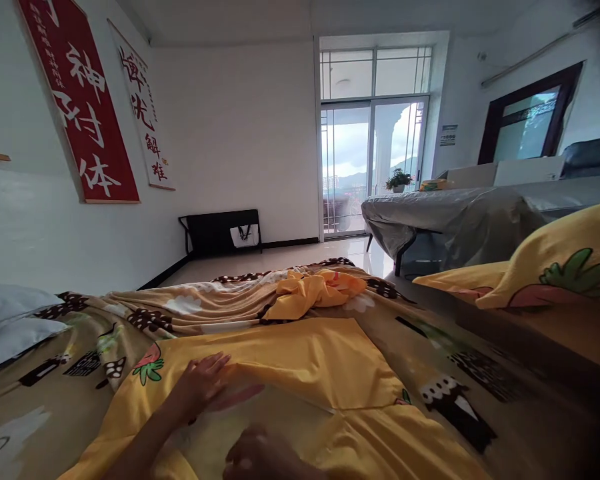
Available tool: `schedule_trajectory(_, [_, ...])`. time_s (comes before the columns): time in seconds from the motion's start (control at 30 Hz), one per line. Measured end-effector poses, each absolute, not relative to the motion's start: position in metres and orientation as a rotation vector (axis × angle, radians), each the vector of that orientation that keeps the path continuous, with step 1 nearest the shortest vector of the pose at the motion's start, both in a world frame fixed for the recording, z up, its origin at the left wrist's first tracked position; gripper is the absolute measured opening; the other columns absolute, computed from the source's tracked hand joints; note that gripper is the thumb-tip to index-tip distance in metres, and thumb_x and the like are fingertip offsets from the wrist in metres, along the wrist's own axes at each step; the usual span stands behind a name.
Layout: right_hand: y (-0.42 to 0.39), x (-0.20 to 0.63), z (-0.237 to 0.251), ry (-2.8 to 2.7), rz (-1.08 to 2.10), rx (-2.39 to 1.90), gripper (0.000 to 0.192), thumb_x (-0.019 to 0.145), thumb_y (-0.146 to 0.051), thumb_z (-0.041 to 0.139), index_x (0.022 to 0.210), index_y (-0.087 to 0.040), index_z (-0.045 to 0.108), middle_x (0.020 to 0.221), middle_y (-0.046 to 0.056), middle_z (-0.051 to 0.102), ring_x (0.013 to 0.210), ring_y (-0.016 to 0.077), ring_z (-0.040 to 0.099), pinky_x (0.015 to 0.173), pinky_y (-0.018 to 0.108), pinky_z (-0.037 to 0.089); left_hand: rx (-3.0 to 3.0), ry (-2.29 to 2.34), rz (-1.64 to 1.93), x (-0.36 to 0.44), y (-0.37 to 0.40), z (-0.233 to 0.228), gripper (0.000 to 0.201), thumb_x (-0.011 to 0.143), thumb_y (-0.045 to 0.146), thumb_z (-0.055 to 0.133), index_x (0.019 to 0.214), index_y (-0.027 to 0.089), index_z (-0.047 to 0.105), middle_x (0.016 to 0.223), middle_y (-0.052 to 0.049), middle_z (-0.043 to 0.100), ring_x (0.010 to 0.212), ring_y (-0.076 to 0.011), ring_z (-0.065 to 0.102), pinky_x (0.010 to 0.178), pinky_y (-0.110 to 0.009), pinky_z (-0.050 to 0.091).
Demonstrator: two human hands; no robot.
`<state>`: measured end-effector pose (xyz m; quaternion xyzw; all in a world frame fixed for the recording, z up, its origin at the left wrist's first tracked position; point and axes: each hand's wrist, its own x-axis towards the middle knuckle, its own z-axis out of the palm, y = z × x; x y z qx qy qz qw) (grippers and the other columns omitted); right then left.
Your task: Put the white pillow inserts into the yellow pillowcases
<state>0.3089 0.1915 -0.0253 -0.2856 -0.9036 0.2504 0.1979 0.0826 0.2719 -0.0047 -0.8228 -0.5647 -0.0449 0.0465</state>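
My left hand (203,387) lies flat, fingers spread, on the yellow cloth (310,373). My right hand (265,457), blurred, looks curled over it; grip unclear.

**Bare hands and forearm, nothing worn**

The left hand (205,383) shows slim fingers, with a bare forearm running back from it to the near left edge; no sleeve, watch or ring shows on it. The right hand (265,457) is a blurred shape at the near edge, its knuckles rounded, its wrist out of view.
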Motion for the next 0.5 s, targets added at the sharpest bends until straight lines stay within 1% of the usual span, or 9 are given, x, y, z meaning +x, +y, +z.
schedule_trajectory(0.07, [0.197, 0.31, -0.029, -2.473, 0.559, -0.971, 0.023, 0.082, -0.031, 0.061, 0.102, -0.019, 0.066, 0.104, 0.007, 0.067, 0.104, 0.0236, 0.059, 0.093, 0.037, 0.044, -2.457, -1.82, -0.141, 0.045, 0.267, -0.013, 0.053, 0.09, 0.043, 0.034, 0.138, 0.023, 0.045, 0.144, -0.008, 0.044, 0.133, -0.0251, 0.04, 0.104, -0.045, 0.038])
schedule_trajectory(0.13, [0.204, 0.315, -0.035, -2.464, 0.431, -1.088, 0.034, 0.077, -0.034, 0.064, 0.108, -0.019, 0.063, 0.117, 0.01, 0.062, 0.114, 0.0265, 0.054, 0.098, 0.041, 0.041, -2.374, -1.976, -0.174, 0.0, 0.26, -0.025, 0.053, 0.09, 0.04, 0.029, 0.136, 0.024, 0.048, 0.143, -0.006, 0.046, 0.133, -0.0236, 0.042, 0.104, -0.042, 0.039])
schedule_trajectory(0.2, [0.211, 0.324, -0.04, -2.515, 0.379, -1.087, 0.042, 0.076, -0.038, 0.064, 0.115, -0.021, 0.059, 0.132, 0.012, 0.053, 0.125, 0.0296, 0.046, 0.102, 0.045, 0.037, -2.285, -2.111, -0.272, -0.045, 0.249, -0.037, 0.051, 0.088, 0.04, 0.027, 0.132, 0.029, 0.053, 0.139, -0.001, 0.05, 0.129, -0.0213, 0.047, 0.101, -0.038, 0.043])
schedule_trajectory(0.23, [0.216, 0.329, -0.042, -2.533, 0.369, -1.084, 0.043, 0.077, -0.037, 0.062, 0.117, -0.022, 0.057, 0.136, 0.012, 0.05, 0.128, 0.0299, 0.042, 0.103, 0.047, 0.035, -2.249, -2.152, -0.333, -0.066, 0.242, -0.042, 0.05, 0.087, 0.041, 0.029, 0.128, 0.032, 0.056, 0.136, 0.001, 0.053, 0.127, -0.021, 0.049, 0.099, -0.037, 0.045])
schedule_trajectory(0.27, [0.22, 0.333, -0.043, -2.53, 0.361, -1.096, 0.041, 0.078, -0.034, 0.059, 0.117, -0.022, 0.057, 0.136, 0.012, 0.05, 0.129, 0.0291, 0.041, 0.104, 0.047, 0.033, -2.206, -2.182, -0.394, -0.083, 0.233, -0.047, 0.051, 0.086, 0.043, 0.03, 0.127, 0.032, 0.057, 0.135, 0.001, 0.055, 0.125, -0.0211, 0.051, 0.098, -0.036, 0.046])
schedule_trajectory(0.33, [0.23, 0.341, -0.042, -2.469, 0.363, -1.198, 0.037, 0.079, -0.024, 0.052, 0.115, -0.022, 0.057, 0.129, 0.011, 0.055, 0.125, 0.0262, 0.046, 0.104, 0.044, 0.033, -2.115, -2.227, -0.475, -0.109, 0.215, -0.054, 0.053, 0.085, 0.045, 0.03, 0.128, 0.03, 0.056, 0.132, 0.0, 0.057, 0.124, -0.0217, 0.052, 0.097, -0.037, 0.048])
schedule_trajectory(0.4, [0.239, 0.346, -0.039, -2.372, 0.368, -1.33, 0.041, 0.076, -0.015, 0.047, 0.115, -0.018, 0.057, 0.124, 0.013, 0.058, 0.12, 0.0246, 0.05, 0.102, 0.041, 0.035, -2.048, -2.254, -0.505, -0.12, 0.2, -0.058, 0.054, 0.086, 0.047, 0.029, 0.13, 0.029, 0.054, 0.132, 0.0, 0.058, 0.125, -0.021, 0.051, 0.097, -0.036, 0.048])
schedule_trajectory(0.5, [0.244, 0.346, -0.033, -2.292, 0.378, -1.351, 0.04, 0.075, -0.012, 0.043, 0.111, -0.015, 0.059, 0.118, 0.013, 0.062, 0.113, 0.0232, 0.055, 0.098, 0.036, 0.039, -2.029, -2.231, -0.566, -0.121, 0.189, -0.065, 0.053, 0.086, 0.046, 0.028, 0.13, 0.031, 0.054, 0.134, 0.003, 0.056, 0.127, -0.018, 0.049, 0.101, -0.033, 0.045])
